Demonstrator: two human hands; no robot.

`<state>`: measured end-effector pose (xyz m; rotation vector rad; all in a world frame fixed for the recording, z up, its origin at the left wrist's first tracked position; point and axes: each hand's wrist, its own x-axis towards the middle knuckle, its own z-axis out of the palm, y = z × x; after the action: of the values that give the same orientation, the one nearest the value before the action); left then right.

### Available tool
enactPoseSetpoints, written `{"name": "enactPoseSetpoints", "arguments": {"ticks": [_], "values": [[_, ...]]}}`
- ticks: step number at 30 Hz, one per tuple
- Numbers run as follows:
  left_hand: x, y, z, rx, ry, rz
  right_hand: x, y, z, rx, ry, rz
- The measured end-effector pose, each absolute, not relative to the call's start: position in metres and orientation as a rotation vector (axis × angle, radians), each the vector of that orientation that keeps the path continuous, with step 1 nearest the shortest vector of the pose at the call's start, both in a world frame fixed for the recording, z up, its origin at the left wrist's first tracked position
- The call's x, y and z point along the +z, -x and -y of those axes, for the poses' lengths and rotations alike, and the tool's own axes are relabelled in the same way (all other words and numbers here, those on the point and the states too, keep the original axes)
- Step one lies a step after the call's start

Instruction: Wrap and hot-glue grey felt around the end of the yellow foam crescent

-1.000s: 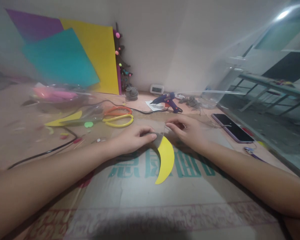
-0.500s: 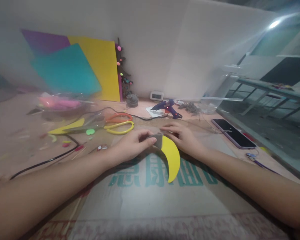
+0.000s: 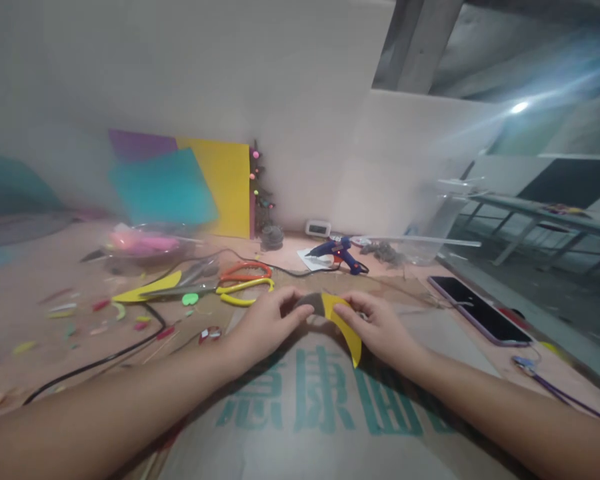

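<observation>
A curved yellow crescent-shaped piece, joined to a dark grey part, is held between my hands above a sheet with green printed characters. My left hand pinches the grey part between thumb and fingers. On the yellow piece near its upper end lies the thumb of my right hand, its fingers bent behind. The tip of the crescent points down toward the sheet. Scissors with orange and yellow handles lie left of my left hand, a yellow pointed scrap by their blades.
A blue glue gun rests on a white paper behind my hands, near a small white digital clock. A phone lies at right. Coloured sheets lean against the wall. Several small scraps and a black cable cover the left side.
My right hand has closed its thumb and fingers on the yellow piece, having been behind it with fingers extended. The view has tilted up, so things sit lower.
</observation>
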<state>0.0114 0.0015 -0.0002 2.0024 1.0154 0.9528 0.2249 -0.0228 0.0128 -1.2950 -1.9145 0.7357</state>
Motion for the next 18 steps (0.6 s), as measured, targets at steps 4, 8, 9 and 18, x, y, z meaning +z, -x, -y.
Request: {"name": "enactPoseSetpoints", "arguments": {"ticks": [4, 8, 9, 18], "values": [[-0.0050, -0.0118, -0.0031, 1.069, -1.966, -0.932, 0.0086, -0.2216, 0.0227, 1.057, 1.281, 1.749], [-0.0051, -0.0106, -0.0022, 1.101, -2.061, -0.865, 0.0087, -0.2199, 0.0216, 1.102, 1.286, 1.711], [-0.0048, -0.0104, -0.0019, 1.095, -2.097, -0.864, 0.0086, -0.2197, 0.0214, 1.099, 1.286, 1.713], [-0.0027, -0.0097, 0.0014, 0.961, -2.173, -0.941, 0.0089, -0.2204, 0.0203, 1.049, 1.223, 1.794]]}}
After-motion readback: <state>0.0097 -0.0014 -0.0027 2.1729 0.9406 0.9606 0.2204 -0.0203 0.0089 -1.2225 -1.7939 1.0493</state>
